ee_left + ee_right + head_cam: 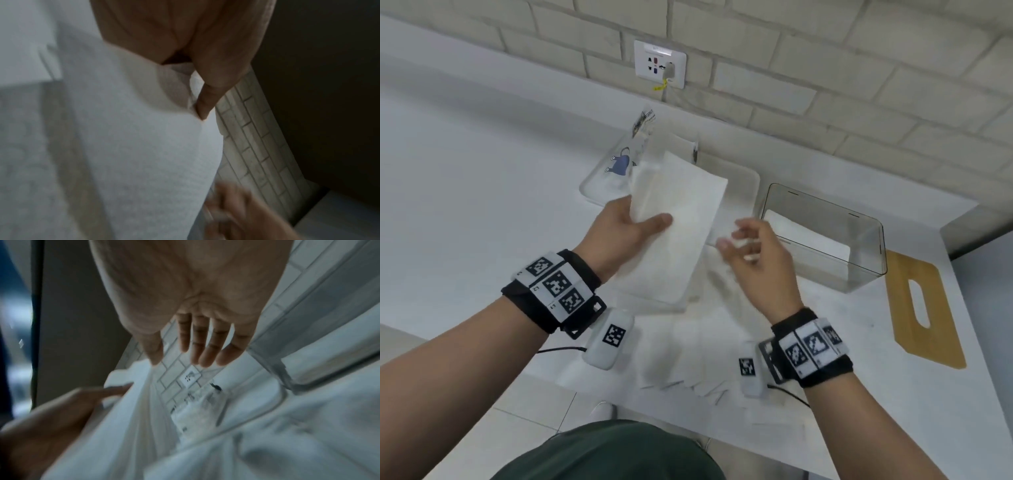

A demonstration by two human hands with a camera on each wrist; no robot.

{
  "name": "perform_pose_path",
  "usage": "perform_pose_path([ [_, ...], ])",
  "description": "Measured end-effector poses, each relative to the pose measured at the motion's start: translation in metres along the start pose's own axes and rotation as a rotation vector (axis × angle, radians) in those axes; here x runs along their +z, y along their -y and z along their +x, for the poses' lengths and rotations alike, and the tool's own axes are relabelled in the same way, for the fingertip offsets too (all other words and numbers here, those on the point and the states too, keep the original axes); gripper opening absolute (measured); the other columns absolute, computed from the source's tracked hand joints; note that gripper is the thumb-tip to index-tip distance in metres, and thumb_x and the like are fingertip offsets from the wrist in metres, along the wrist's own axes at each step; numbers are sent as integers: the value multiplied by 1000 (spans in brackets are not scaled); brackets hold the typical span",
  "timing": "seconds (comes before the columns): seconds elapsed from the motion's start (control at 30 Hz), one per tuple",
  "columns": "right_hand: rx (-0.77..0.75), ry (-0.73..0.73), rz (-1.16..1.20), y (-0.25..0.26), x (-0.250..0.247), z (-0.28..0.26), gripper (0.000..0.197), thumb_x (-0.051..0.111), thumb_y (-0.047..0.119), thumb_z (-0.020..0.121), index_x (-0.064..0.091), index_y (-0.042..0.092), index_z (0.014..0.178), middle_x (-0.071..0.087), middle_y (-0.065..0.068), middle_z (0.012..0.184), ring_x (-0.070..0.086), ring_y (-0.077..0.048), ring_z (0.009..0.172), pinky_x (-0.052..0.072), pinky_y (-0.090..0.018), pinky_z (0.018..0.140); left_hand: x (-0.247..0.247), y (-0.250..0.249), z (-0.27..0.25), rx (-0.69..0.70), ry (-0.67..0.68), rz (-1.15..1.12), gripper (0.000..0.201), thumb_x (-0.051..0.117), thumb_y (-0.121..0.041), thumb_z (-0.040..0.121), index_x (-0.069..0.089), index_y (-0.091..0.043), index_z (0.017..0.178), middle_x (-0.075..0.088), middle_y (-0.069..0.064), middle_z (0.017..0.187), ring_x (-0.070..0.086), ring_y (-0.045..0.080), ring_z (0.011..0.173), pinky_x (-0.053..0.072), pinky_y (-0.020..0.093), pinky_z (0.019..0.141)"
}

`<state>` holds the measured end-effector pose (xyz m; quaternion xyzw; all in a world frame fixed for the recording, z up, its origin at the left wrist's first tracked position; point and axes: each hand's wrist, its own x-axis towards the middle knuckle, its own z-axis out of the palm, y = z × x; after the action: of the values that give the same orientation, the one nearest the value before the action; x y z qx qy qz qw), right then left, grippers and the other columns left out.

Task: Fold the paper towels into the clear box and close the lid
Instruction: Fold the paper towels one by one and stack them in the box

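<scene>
My left hand (pixel 635 222) grips a folded white paper towel (pixel 678 219) above the counter, thumb across its face; the left wrist view shows the thumb (pixel 205 104) pressing the towel (pixel 133 146). Just right of the towel hovers my right hand (pixel 748 240), fingers (pixel 205 350) relaxed and holding nothing. The clear box (pixel 825 236) stands open at the right, with a white towel (pixel 808 233) lying inside. More loose towels (pixel 688 353) lie on the counter below my hands. A flat wooden lid (pixel 923 308) lies right of the box.
A torn clear towel wrapper (pixel 619 164) with a blue print rests on a white tray (pixel 739 178) at the back. A wall socket (pixel 659 63) is set in the brick wall. The counter's front edge (pixel 619 394) runs near my body.
</scene>
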<state>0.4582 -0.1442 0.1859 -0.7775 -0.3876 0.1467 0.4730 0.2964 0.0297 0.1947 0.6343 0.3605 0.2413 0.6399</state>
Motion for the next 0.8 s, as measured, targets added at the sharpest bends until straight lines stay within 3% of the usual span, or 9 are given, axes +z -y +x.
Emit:
perform_pose_path([
  [0.1,-193,463,-294,-22,7,-24,37,74,40,89,63,30,123,62,16,121,57,-2,109,50,-32,96,-24,-10,7,72,-124,57,24,80,-30,89,73,-20,110,80,-6,102,77,16,91,61,38,84],
  [0.17,-287,773,-486,-29,16,-33,52,73,42,88,57,33,136,50,12,143,42,-7,132,37,-33,112,-34,-16,10,106,-170,62,17,79,-29,90,73,-23,105,79,-8,101,77,11,88,61,35,81],
  [0.23,-318,917,-629,-34,26,-38,65,72,43,87,47,32,147,35,9,159,27,-10,145,28,-32,117,-39,-22,11,119,-190,65,11,77,-28,91,71,-27,100,78,-10,100,76,8,86,59,32,79],
  [0.37,-388,869,-721,-36,31,-39,45,62,35,95,59,21,138,46,3,154,41,-17,141,34,-33,112,-42,-24,11,127,-195,109,11,76,-28,92,71,-24,102,76,-13,96,73,-2,77,55,19,69],
  [0.43,-443,814,-752,-35,30,-36,27,56,24,96,71,16,117,64,4,132,59,-21,119,46,-36,102,-41,-23,10,123,-193,136,15,75,-28,93,71,-22,106,75,-13,98,72,-2,78,54,19,68],
  [0.5,-474,762,-768,-35,26,-35,21,55,21,93,71,17,105,70,6,112,63,-21,100,49,-38,95,-39,-20,10,116,-184,141,16,75,-28,93,71,-22,108,76,-11,101,73,5,86,55,25,73],
  [0.6,-477,797,-742,-43,23,-37,34,60,36,92,65,21,122,62,7,131,58,-19,113,42,-34,101,-37,-18,10,107,-173,144,20,75,-27,93,71,-21,112,75,-11,102,72,7,91,54,25,74],
  [0.67,-501,787,-759,-47,26,-39,31,62,34,91,69,19,118,61,2,135,60,-22,116,45,-37,101,-36,-18,12,109,-166,153,24,74,-28,93,71,-19,115,75,-11,103,71,7,91,53,23,72],
  [0.8,-574,710,-853,-51,31,-42,19,52,21,87,70,17,85,69,3,102,65,-24,94,49,-39,86,-32,-16,14,104,-145,164,20,74,-28,93,71,-21,112,75,-10,103,71,9,91,54,25,73],
])
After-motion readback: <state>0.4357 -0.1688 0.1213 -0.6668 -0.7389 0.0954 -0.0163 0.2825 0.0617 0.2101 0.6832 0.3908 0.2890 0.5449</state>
